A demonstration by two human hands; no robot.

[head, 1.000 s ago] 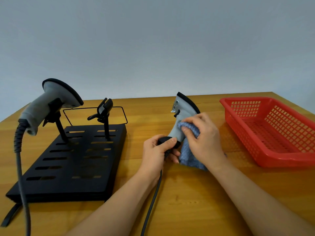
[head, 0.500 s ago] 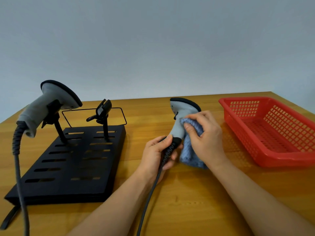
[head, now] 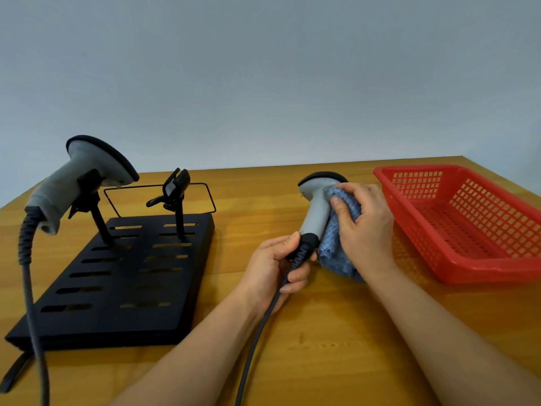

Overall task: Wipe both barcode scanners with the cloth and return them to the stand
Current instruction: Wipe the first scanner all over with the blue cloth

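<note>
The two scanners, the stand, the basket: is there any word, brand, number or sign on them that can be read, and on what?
None can be read.
Scanner in the hands: no label shows.
Scanner on the stand: no print legible.
Black stand: plain, only slots.
Red basket: no marking.
Blue cloth: no tag shows.

Blue cloth [head: 336, 244], grey scanner [head: 317, 212], red latticed basket [head: 468, 259].

Your head camera, the only view, is looking forward and down from close above your forearms, placing the left hand [head: 275, 265] gripping the scanner [head: 317, 206] at centre, the stand [head: 123, 276] left of it, the basket [head: 468, 259] right.
</note>
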